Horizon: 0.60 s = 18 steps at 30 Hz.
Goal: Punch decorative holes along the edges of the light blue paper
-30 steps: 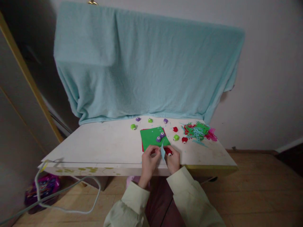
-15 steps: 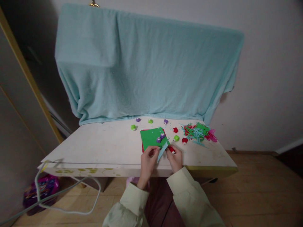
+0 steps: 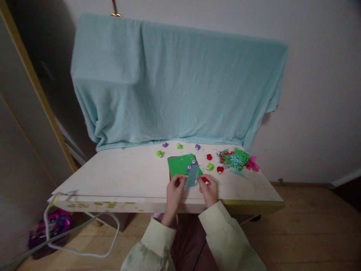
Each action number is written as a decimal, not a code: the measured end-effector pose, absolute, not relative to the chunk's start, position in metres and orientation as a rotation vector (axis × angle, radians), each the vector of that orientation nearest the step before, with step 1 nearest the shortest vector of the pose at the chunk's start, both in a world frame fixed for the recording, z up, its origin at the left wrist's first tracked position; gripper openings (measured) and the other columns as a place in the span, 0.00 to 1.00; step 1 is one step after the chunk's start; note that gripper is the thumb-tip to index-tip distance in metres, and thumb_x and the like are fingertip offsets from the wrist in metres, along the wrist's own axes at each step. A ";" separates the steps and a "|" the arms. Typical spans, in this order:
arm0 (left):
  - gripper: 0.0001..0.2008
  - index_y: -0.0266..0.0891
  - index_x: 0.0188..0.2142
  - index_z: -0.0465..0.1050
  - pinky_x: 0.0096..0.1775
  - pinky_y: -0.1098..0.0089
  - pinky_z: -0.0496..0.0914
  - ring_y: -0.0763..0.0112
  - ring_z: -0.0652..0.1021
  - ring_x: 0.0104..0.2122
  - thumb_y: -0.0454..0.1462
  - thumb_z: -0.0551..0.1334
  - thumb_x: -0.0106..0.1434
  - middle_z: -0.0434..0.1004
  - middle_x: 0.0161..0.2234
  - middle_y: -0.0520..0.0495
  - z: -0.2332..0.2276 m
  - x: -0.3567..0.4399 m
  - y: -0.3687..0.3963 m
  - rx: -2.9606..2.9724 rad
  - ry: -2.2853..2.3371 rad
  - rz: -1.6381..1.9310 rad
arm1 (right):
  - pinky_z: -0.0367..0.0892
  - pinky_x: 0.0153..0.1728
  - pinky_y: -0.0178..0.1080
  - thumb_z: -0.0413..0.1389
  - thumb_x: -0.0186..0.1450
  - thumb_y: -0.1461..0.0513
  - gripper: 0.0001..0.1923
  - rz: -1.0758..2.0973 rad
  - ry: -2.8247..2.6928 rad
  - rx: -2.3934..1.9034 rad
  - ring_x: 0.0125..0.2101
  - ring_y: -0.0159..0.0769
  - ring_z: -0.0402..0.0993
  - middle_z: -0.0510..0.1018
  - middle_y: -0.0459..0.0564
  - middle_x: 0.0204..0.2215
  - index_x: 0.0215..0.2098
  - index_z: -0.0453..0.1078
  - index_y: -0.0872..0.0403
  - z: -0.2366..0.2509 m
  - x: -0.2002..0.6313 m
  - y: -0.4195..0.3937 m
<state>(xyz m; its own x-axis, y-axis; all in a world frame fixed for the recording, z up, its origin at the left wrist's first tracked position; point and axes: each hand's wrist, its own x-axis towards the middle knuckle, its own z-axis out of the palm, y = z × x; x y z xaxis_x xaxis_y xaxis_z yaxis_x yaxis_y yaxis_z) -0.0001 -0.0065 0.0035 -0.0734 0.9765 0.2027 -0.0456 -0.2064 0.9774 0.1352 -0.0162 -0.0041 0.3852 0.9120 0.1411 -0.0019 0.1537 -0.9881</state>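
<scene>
My left hand (image 3: pixel 174 189) pinches a light blue paper strip (image 3: pixel 192 177) by its lower left end, above the near edge of the white table (image 3: pixel 124 177). My right hand (image 3: pixel 209 189) grips a small red paper punch (image 3: pixel 205 181) beside the strip. Just behind lies a green paper sheet (image 3: pixel 180 165) on top of a red sheet. Two purple punches (image 3: pixel 191 165) sit on the green sheet.
Small green, purple and red punches (image 3: pixel 159 153) are scattered at the table's back. A pile of cut paper scraps (image 3: pixel 237 158) lies at the right. A light blue towel (image 3: pixel 175 79) hangs behind. On the floor at left, a white cable (image 3: pixel 81 226) and a purple bag (image 3: pixel 47 227).
The blue strip has turned from edge-on to flat, facing the camera. Both hands shifted slightly right and away from me. The camera tilted down a little.
</scene>
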 end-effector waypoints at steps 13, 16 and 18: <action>0.08 0.37 0.37 0.71 0.33 0.75 0.65 0.73 0.71 0.29 0.40 0.59 0.60 0.72 0.28 0.52 0.060 -0.010 -0.029 1.152 1.329 1.916 | 0.52 0.16 0.31 0.57 0.57 0.54 0.13 0.787 -0.998 -1.267 0.16 0.28 0.58 0.70 0.44 0.19 0.28 0.72 0.58 -0.008 0.137 -0.015; 0.08 0.37 0.34 0.72 0.34 0.74 0.66 0.72 0.73 0.30 0.39 0.58 0.61 0.75 0.30 0.50 0.085 0.023 -0.018 1.485 1.172 1.616 | 0.58 0.21 0.33 0.58 0.56 0.55 0.12 0.764 -1.026 -1.263 0.21 0.32 0.64 0.72 0.45 0.20 0.27 0.72 0.58 -0.007 0.137 -0.013; 0.08 0.37 0.35 0.74 0.33 0.73 0.67 0.71 0.74 0.29 0.37 0.57 0.61 0.76 0.29 0.49 0.093 0.052 -0.005 1.602 1.128 1.493 | 0.61 0.24 0.34 0.59 0.56 0.56 0.12 0.761 -1.043 -1.259 0.24 0.34 0.67 0.73 0.46 0.22 0.27 0.71 0.58 -0.005 0.138 -0.012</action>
